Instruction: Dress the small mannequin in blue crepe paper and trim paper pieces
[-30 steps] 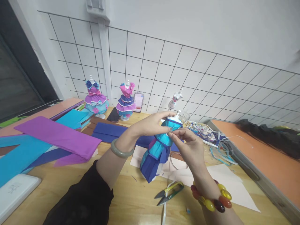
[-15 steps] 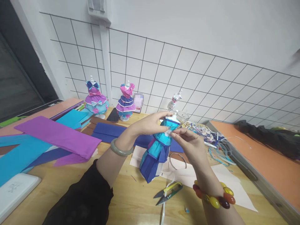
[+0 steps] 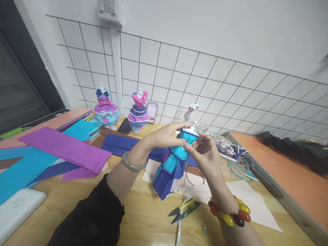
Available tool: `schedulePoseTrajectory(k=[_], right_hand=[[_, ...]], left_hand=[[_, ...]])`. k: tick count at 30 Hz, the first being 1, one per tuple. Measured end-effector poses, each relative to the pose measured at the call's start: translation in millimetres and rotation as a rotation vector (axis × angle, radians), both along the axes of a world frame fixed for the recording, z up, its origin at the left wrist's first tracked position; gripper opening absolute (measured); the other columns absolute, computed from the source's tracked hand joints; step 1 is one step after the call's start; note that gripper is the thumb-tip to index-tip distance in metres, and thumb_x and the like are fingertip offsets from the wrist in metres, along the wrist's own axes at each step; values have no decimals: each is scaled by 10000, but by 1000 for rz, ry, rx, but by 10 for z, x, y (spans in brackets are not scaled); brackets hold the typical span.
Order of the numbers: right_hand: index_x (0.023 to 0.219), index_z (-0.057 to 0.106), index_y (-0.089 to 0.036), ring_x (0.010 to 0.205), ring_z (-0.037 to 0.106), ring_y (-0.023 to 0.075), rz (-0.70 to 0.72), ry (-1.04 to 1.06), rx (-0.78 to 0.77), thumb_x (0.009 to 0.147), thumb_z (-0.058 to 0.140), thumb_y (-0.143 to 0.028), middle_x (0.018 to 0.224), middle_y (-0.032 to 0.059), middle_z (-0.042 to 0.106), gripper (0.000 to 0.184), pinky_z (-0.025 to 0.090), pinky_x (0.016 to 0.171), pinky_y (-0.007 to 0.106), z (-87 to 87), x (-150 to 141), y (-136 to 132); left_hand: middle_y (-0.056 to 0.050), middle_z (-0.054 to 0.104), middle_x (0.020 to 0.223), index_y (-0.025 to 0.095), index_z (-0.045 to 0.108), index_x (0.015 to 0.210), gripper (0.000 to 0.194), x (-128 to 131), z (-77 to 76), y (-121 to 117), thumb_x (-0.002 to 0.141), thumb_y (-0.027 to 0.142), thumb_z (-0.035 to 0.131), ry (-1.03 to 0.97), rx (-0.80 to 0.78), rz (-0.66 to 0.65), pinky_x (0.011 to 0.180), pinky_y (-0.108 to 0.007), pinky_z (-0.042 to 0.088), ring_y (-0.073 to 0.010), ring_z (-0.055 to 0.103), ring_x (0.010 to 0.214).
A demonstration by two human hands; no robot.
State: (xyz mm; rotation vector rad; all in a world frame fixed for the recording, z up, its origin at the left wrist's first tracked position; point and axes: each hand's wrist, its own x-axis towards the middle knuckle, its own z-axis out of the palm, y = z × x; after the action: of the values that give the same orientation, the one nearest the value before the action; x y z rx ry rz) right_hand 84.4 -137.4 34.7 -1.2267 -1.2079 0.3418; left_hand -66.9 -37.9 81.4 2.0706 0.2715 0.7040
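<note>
In the head view, your left hand (image 3: 167,136) is partly curled around the bodice of the miniature dress form (image 3: 172,167), thumb across its front, so that hand has hold of it. Your right hand (image 3: 206,152) is half closed on the other side, thumb tip on the bodice by a small pale piece (image 3: 182,146) and fingers bent along the flank; you can't tell whether that piece is pinched or only pressed. The dress form, in its tiered turquoise and navy dress, leans over the bench (image 3: 143,218) above a pale pink sheet (image 3: 246,198), its neck tipped to your right; whether its base bears on anything is hidden. If your left grip slackens, that tilt could let it roll. Too hard a thumb might crease the bodice or slide the pale piece off its place. The thread snips (image 3: 184,208) lie with parted blades near the hem, over a white ribbon (image 3: 179,230), so a low sweep of your right wrist, with its beaded bracelet (image 3: 230,215), could catch them or drag the ribbon along.
</note>
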Motion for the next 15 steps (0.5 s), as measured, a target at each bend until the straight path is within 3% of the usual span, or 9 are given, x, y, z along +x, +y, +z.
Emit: schedulePoseTrajectory(k=[4,15], right_hand=[[1158,493,-248,647,511,126,1,-50,-2,680,748,-332,990,46,525,549,460,574,295,14,-1,-18],[1090,531,-226,639,517,144,-80,-128,-36,692,731,-343,813,9,548,461,431,569,292,81,-45,-70]], left_hand=[[-78,489,1330,218,460,1297,594,-1,8,-11,720,216,602,-6,24,1,942,-383,435,-240,486,1175],[-72,481,1341,214,458,1295,580,1,-1,-6,730,229,593,6,50,6,992,-377,401,-229,461,1212]])
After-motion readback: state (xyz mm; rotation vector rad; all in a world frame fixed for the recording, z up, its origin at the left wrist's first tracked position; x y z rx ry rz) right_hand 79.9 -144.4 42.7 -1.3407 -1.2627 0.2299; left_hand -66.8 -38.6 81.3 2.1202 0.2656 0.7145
